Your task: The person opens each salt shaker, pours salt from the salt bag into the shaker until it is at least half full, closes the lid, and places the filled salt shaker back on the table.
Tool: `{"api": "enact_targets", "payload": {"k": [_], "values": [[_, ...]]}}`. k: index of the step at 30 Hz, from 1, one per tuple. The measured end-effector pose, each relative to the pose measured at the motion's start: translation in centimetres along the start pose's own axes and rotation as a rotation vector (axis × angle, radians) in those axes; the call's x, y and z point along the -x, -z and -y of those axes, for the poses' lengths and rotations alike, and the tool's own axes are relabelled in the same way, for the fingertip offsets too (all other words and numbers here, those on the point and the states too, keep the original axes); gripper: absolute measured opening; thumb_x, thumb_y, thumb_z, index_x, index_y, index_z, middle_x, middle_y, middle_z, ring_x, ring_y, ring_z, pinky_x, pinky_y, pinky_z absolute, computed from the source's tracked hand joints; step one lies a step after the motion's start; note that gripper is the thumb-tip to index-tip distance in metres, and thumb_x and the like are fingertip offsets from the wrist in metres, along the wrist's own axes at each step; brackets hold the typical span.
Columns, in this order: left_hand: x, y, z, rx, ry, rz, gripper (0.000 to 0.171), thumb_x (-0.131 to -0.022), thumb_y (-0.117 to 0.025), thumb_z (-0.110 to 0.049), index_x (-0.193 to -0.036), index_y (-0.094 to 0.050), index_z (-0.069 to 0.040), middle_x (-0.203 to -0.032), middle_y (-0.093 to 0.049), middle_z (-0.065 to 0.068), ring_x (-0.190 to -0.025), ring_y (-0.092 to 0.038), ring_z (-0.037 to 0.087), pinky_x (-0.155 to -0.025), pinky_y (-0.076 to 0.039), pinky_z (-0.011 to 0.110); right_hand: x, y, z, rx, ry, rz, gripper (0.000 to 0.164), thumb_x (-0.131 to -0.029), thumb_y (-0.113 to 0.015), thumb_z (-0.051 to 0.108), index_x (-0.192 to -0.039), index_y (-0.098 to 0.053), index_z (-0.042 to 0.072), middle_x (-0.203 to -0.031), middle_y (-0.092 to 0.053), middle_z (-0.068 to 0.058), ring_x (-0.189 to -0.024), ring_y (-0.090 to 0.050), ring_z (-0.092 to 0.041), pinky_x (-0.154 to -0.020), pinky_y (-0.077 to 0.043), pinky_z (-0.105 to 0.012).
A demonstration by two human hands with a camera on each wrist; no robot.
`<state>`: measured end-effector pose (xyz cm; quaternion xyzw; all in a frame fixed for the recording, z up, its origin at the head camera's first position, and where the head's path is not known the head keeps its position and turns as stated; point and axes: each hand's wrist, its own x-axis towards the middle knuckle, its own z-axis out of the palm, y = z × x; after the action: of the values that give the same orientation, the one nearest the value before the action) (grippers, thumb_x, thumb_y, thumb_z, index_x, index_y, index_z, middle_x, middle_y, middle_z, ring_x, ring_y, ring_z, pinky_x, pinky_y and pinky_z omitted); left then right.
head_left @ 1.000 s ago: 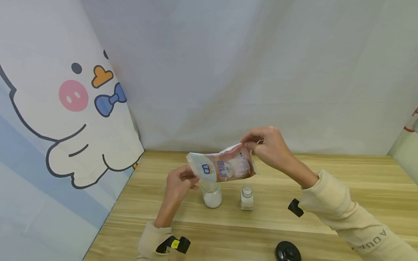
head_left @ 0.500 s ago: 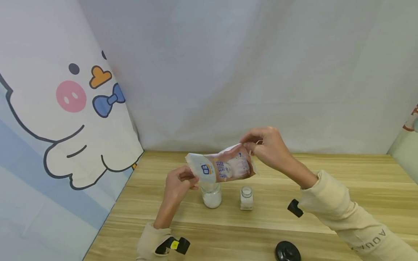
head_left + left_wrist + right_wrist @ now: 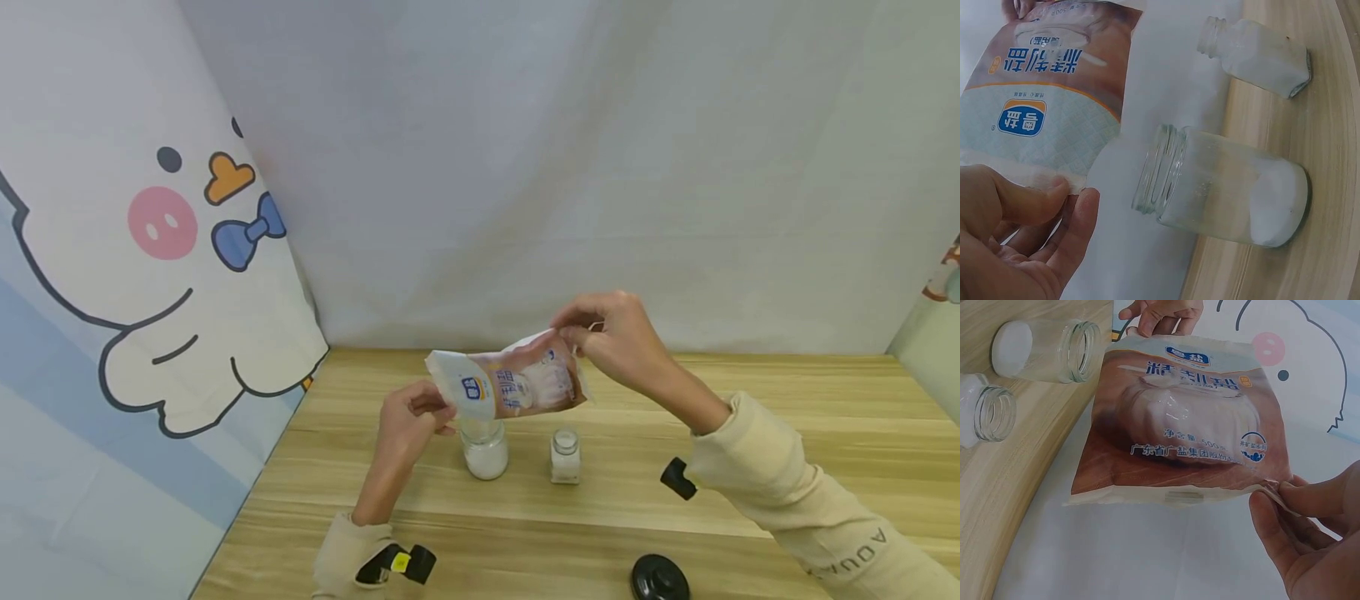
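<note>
A brown and pale-blue salt bag (image 3: 525, 383) is held up above the table, tilted with its right end higher. My left hand (image 3: 408, 421) pinches a corner at the pale end between thumb and fingers. At the brown end, my right hand (image 3: 615, 337) pinches the upper corner, as the right wrist view shows. Just below the bag stands a round glass jar (image 3: 1229, 181) without a lid, with white grains in its bottom; in the head view the bag hides part of its mouth. A smaller lidless square jar (image 3: 1266, 56), holding white contents, stands to its right.
A black round lid (image 3: 660, 577) lies near the front edge of the view. The wooden table (image 3: 525, 542) reaches back to a pale cloth wall (image 3: 600, 167). A cartoon-printed curtain (image 3: 150, 333) borders the left side.
</note>
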<state>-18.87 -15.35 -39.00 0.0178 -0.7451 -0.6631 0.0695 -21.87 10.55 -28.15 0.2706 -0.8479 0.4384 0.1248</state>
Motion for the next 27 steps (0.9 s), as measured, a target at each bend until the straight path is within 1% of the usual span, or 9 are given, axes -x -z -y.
{"api": "enact_targets", "payload": {"k": [6,17,23,27], "values": [[0.1,0.14,-0.06,0.005,-0.009,0.008,0.012,-0.077,-0.065,0.014,-0.087,-0.066,0.009,-0.081,-0.067,0.018,-0.073,-0.065,0.027,-0.058,-0.06,0.032,0.1,-0.02,0.24,0.004,-0.004,-0.001,0.018,-0.084,-0.057,-0.009,-0.088,-0.072,0.001,-0.081,-0.069,-0.009,-0.062,-0.06,-0.017,-0.054,-0.054,-0.026],[0.2,0.3,-0.05,-0.003,-0.005,0.018,0.011,-0.077,-0.066,0.013,-0.087,-0.066,0.008,-0.08,-0.067,0.018,-0.071,-0.065,0.026,-0.058,-0.06,0.032,0.18,-0.13,0.48,0.01,-0.006,-0.004,0.018,-0.084,-0.058,-0.009,-0.087,-0.072,0.001,-0.08,-0.069,-0.008,-0.062,-0.061,-0.02,-0.054,-0.054,-0.027],[0.17,0.26,0.03,-0.002,-0.007,0.019,0.011,-0.077,-0.066,0.013,-0.087,-0.066,0.009,-0.08,-0.067,0.018,-0.071,-0.065,0.028,-0.057,-0.06,0.033,0.19,-0.14,0.5,0.015,-0.002,-0.008,0.017,-0.084,-0.059,-0.009,-0.087,-0.072,0.001,-0.08,-0.069,-0.008,-0.061,-0.06,-0.016,-0.054,-0.054,-0.026],[0.15,0.23,0.06,0.0,-0.011,0.02,0.011,-0.077,-0.066,0.013,-0.087,-0.065,0.009,-0.08,-0.067,0.018,-0.072,-0.065,0.03,-0.057,-0.06,0.033,0.2,-0.15,0.48,0.012,-0.003,-0.007,0.018,-0.084,-0.059,-0.009,-0.087,-0.072,0.001,-0.08,-0.069,-0.009,-0.062,-0.061,-0.02,-0.054,-0.054,-0.027]]}}
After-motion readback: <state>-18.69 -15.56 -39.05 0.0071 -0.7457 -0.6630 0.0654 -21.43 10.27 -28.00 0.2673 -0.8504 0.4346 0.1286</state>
